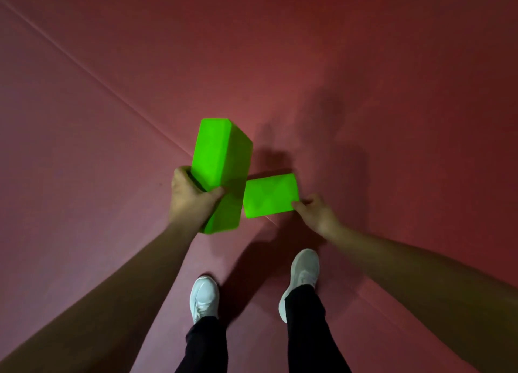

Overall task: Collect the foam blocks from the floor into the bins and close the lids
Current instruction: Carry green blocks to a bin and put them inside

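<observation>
I see the left hand curled tight round two green foam blocks, the upper block upright and the lower block under the palm, both above the red floor. Just beside them, the right hand pinches the near right corner of a third block, low over the floor ahead of my white shoes.

Both bare arms reach forward and down. The left hand curls round a tall block. The right hand, near it, pinches a flat block by its corner.
</observation>
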`<state>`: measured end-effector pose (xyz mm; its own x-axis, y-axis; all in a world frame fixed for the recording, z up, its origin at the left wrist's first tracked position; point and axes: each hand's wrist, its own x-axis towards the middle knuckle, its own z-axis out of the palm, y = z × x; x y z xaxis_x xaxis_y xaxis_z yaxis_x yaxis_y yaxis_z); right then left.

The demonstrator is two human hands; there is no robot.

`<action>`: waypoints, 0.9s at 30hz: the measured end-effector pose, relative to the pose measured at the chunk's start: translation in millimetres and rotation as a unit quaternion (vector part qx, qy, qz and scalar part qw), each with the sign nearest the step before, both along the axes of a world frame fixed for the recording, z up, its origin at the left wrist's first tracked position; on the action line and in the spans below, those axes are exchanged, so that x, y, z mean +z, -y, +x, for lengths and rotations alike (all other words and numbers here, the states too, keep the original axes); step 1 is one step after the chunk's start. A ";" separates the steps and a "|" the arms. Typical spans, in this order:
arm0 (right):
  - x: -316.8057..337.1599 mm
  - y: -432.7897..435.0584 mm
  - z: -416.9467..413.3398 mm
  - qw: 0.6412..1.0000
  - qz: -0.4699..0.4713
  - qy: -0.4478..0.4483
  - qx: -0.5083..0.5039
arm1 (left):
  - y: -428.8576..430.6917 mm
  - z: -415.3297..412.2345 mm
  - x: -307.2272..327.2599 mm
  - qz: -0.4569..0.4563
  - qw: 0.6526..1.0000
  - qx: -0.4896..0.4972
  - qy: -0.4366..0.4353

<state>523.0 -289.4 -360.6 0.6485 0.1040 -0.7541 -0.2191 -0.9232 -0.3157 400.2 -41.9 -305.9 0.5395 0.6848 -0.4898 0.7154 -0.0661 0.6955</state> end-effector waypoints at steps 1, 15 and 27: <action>-33.4 2.4 9.0 1.000 -0.006 0.003 0.006 | 4.9 3.2 -29.0 0.011 1.000 0.003 -0.003; -345.6 39.9 61.4 0.993 -0.009 -0.074 -0.091 | 87.4 4.5 -271.4 0.153 0.987 -0.026 -0.048; -178.8 -14.3 68.2 0.993 0.074 0.050 -0.073 | 41.3 21.6 -196.5 0.106 0.989 0.092 -0.037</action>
<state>591.2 -275.1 -539.4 0.7362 0.1077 -0.6681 -0.3083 -0.8255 -0.4728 421.9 -83.2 -502.4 0.3643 0.8598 -0.3577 0.7774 -0.0693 0.6251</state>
